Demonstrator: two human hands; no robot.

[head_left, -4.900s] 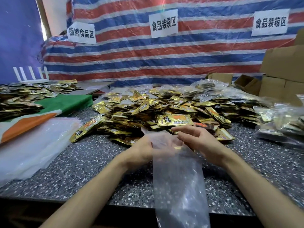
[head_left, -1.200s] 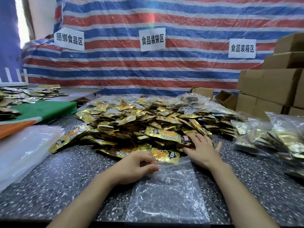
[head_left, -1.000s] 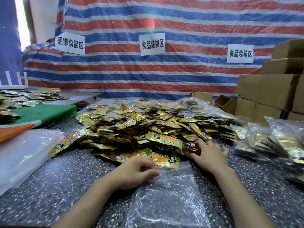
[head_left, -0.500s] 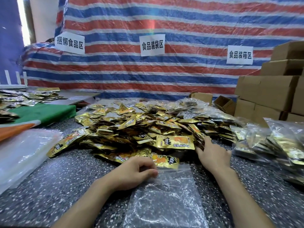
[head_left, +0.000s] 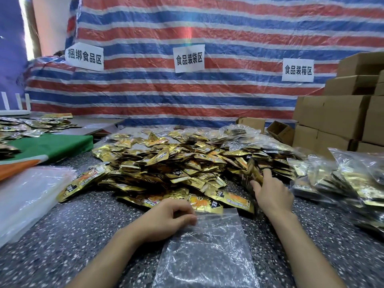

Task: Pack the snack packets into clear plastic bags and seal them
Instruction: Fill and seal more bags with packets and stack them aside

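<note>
The clear plastic bag (head_left: 207,252) is lying flat and empty on the speckled table (head_left: 72,235) right in front of us, its zip mouth facing the heap of snack packets (head_left: 176,163). We are pinching the mouth's left corner with our left hand (head_left: 164,221), fingers curled together on the thin, crinkly film. Our right hand (head_left: 270,194) is reaching into the heap's right edge, fingers spread among the packets. Blur there is hiding whether they are clamping a bunch, so we cannot tell. To do this step well, we are judging that the left hand should be lifting the upper lip so the mouth gapes. The right should be squaring a small flat stack, since the glossy gold foil looks slippery and its corners could be snagging the film. Filled bags (head_left: 353,179) are piling up to our right, near brown cardboard boxes (head_left: 332,121). Cloudy spare bags (head_left: 27,196) are lying to our left.
</note>
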